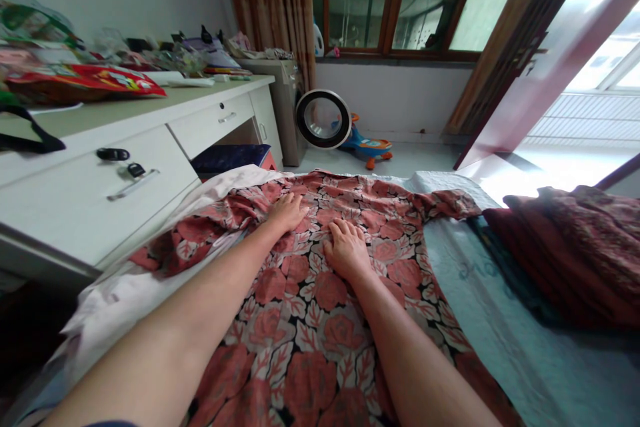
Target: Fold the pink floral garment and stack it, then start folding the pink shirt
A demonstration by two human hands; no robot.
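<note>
A red, grey and black floral garment (310, 293) with sleeves lies spread over the bed, its upper part away from me. My left hand (289, 212) rests flat on the cloth near the left sleeve, fingers stretched forward. Palm down on the middle of the upper part, my right hand (347, 247) has its fingers slightly spread. Neither hand grips anything. The left sleeve reaches out over a white cloth (120, 300), and the right sleeve lies straight to the side. The garment's lower end runs out of view beneath my arms.
Folded dark red clothes (565, 247) are piled on the light blue bedsheet (480, 300) at right. Left stands a white desk (75, 193) with bags and clutter on top. Beyond are a washing machine with its round door (324, 119) open and a blue-orange ride-on toy (367, 143).
</note>
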